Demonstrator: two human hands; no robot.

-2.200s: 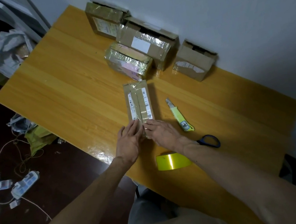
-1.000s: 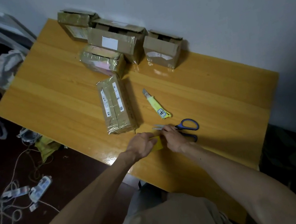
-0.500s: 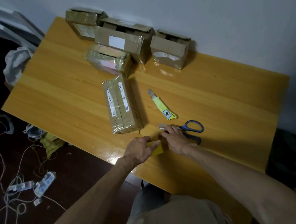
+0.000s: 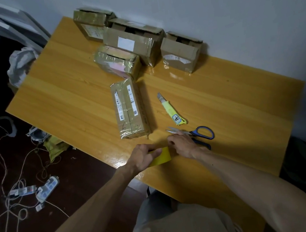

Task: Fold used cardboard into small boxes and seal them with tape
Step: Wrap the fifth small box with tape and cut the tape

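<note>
A yellow tape roll (image 4: 161, 157) sits at the table's near edge. My left hand (image 4: 143, 157) grips it from the left, fingers curled over its top. My right hand (image 4: 182, 144) pinches at the roll's right side; whether a tape end is between the fingers is hidden. A long taped cardboard box (image 4: 128, 109) lies flat just beyond my hands. Blue-handled scissors (image 4: 198, 134) lie right behind my right hand, partly under it.
A yellow utility knife (image 4: 171, 111) lies right of the long box. Several more cardboard boxes (image 4: 131, 41) stand along the wall at the back of the wooden table (image 4: 61, 93). Power strips and cables (image 4: 30, 191) litter the dark floor on the left.
My hands left the long box and came back to the tape roll at the near edge. Since half a second ago they have stayed on the roll, hardly moving.
</note>
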